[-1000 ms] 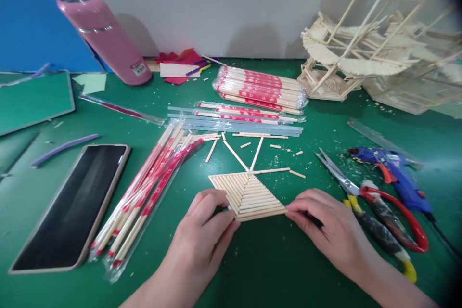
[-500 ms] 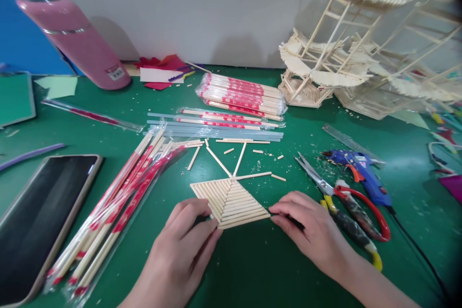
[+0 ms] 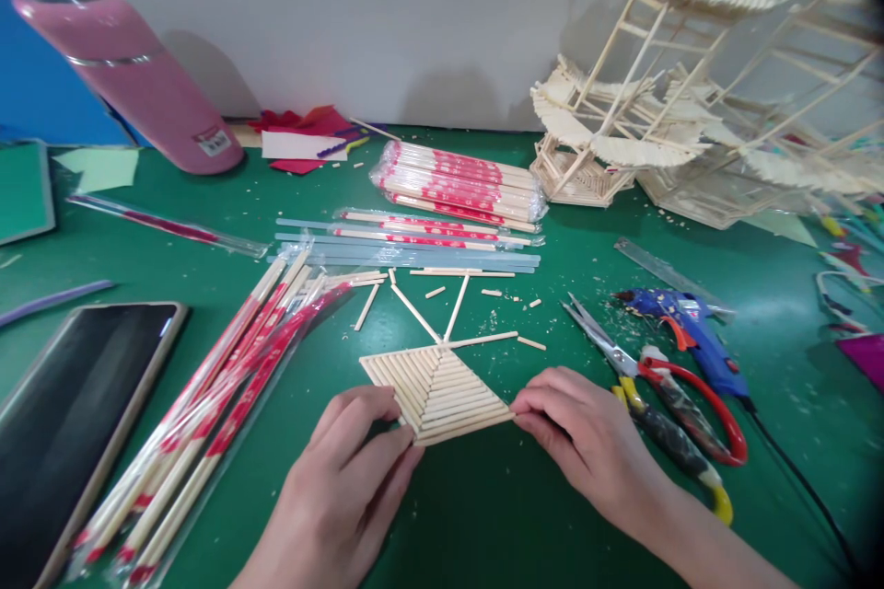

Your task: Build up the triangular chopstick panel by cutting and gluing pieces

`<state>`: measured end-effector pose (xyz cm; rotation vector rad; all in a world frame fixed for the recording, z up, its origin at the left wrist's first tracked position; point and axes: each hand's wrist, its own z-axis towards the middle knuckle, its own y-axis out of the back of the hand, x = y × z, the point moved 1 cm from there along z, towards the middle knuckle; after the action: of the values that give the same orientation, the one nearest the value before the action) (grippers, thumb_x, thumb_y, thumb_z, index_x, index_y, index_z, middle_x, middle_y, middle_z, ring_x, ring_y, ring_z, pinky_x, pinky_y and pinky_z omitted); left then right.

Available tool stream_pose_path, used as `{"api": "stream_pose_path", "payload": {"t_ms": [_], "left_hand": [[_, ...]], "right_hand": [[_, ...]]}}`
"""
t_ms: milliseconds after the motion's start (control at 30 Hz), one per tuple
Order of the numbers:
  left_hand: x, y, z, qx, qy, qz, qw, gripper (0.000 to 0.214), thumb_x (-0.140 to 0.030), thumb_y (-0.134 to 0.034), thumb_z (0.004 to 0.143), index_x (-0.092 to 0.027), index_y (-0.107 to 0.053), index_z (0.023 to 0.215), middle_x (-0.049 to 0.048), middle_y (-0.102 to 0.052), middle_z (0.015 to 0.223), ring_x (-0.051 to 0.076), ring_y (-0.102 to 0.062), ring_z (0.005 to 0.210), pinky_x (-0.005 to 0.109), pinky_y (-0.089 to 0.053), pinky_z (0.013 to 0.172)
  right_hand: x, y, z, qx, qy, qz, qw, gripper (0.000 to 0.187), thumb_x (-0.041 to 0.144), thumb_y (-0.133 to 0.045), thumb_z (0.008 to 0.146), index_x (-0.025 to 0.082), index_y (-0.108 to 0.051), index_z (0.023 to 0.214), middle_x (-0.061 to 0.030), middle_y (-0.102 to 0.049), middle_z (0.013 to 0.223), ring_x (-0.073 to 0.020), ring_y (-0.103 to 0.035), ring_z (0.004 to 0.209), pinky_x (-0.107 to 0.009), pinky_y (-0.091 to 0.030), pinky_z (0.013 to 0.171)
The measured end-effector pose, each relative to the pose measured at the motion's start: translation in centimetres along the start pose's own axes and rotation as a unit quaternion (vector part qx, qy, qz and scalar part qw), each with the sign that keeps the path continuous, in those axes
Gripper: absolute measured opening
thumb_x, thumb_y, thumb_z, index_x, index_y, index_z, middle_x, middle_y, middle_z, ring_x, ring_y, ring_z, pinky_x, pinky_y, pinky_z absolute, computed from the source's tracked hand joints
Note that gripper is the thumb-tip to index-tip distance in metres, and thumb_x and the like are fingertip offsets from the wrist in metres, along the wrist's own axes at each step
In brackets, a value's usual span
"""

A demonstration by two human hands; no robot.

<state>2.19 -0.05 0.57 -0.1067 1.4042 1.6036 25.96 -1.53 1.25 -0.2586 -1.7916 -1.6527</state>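
Observation:
Between my hands is a panel of wooden sticks (image 3: pixel 452 400), laid in rows on both sides of a ridge, with several bare sticks fanning out from its far tip. My left hand (image 3: pixel 345 469) pinches the near left corner, thumb and fingers closed on the edge. At the right corner, my right hand (image 3: pixel 580 433) grips the end of the nearest row between thumb and fingertips. Scissors (image 3: pixel 608 340) with red handles lie beyond my right hand, beside pliers (image 3: pixel 677 442) with yellow-tipped grips and a blue glue gun (image 3: pixel 691 331).
Wrapped chopsticks (image 3: pixel 214 414) lie left, near a phone (image 3: pixel 83 433). Farther back are a chopstick bundle (image 3: pixel 459 184), glue sticks (image 3: pixel 414 255) and a pink bottle (image 3: pixel 138 83). Stick-built tower models (image 3: pixel 622 143) stand at the back right. Short stick offcuts (image 3: pixel 531 343) are scattered around the panel.
Both hands keep their hold at the panel's corners. The near edge of the panel sits slightly lower in view, and the whole scene has shifted a little to the left.

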Motion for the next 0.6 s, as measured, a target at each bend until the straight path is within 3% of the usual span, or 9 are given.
{"api": "stream_pose_path", "payload": {"t_ms": [600], "left_hand": [[0.1,0.2,0.3,0.019,-0.019,0.011,1.0,0.016,-0.003,-0.049,0.081,-0.016,-0.056,0.087,0.0069,-0.048,0.099,0.018,-0.047,0.098,0.026,-0.044,0.08]], "right_hand": [[0.7,1.2,1.3,0.12,-0.046,-0.034,0.991,0.019,0.023,-0.036,0.092,0.021,-0.053,0.084,-0.001,-0.052,0.081,-0.0115,-0.051,0.069,-0.024,-0.038,0.06]]}}
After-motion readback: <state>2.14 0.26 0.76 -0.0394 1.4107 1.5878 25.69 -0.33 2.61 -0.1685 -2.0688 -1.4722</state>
